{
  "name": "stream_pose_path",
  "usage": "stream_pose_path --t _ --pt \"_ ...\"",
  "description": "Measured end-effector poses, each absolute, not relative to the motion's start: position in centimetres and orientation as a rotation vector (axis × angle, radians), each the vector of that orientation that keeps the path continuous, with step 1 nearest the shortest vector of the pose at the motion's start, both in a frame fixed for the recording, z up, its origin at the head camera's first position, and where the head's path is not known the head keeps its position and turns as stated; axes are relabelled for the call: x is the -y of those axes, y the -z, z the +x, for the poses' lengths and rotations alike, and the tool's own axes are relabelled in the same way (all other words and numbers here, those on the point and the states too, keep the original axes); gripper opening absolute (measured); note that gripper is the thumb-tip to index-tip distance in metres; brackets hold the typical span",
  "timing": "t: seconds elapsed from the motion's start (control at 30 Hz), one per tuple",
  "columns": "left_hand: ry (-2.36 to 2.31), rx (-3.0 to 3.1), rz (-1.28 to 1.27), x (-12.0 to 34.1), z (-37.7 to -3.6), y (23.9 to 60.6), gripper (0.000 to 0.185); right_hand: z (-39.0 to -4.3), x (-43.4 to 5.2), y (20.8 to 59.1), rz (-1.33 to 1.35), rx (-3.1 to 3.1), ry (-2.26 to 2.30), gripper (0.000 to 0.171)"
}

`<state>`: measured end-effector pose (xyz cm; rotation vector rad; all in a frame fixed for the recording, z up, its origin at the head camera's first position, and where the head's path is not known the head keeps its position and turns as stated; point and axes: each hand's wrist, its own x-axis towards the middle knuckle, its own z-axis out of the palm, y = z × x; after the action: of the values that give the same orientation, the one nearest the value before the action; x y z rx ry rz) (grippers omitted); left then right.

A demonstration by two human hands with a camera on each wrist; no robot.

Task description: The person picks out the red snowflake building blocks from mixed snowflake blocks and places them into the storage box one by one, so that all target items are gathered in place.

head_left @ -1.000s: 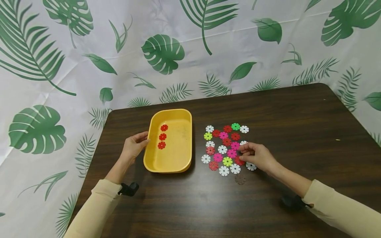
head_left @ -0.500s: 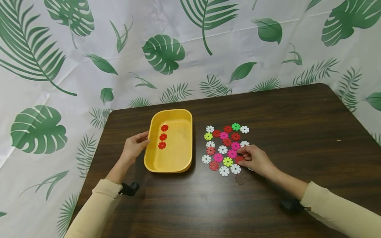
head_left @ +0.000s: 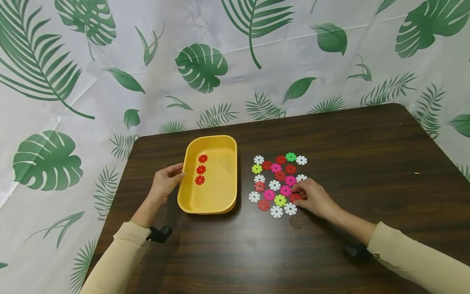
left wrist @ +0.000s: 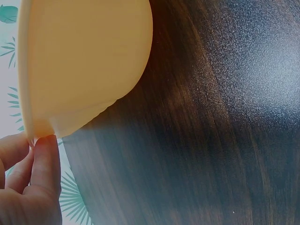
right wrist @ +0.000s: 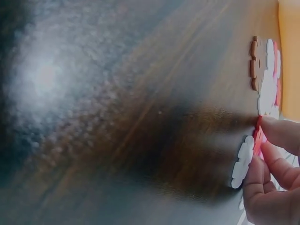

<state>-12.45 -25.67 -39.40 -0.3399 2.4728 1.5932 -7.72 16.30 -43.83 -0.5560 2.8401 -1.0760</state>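
My left hand (head_left: 166, 179) pinches the left rim of a yellow plastic tray (head_left: 220, 194) between thumb and fingers. Inside the tray, three red notched discs (head_left: 200, 169) lie in a column. To its right, several flat notched discs in white, pink, red, yellow-green and green are spread on the table. At the right side of this spread, the thumb and fingers of my right hand (head_left: 315, 199) pinch a red notched disc (head_left: 295, 197) at its edges, low at the table. A white notched disc (right wrist: 242, 164) lies beside my fingers in the right wrist view; my hand hides it in the head view.
A brown notched disc (head_left: 296, 221), hard to tell from the wood, lies nearest me. The dark wooden table (head_left: 235, 253) extends around the tray and discs. Behind it hangs a white leaf-print cloth (head_left: 257, 81). A tiny yellowish speck (head_left: 416, 173) lies on the right.
My right hand has moved slightly left and down, and its thumb and fingers have closed on the red disc. It now covers the white disc. My left hand stays at the tray rim.
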Motion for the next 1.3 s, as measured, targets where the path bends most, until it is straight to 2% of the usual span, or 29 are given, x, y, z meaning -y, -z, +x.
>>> stream_pose_path --t 1.3 --pt "-1.599 -2.461 -0.338 25.62 -12.46 39.17 0.043 -8.25 -16.07 43.27 -0.656 -2.845 0.91 0.021"
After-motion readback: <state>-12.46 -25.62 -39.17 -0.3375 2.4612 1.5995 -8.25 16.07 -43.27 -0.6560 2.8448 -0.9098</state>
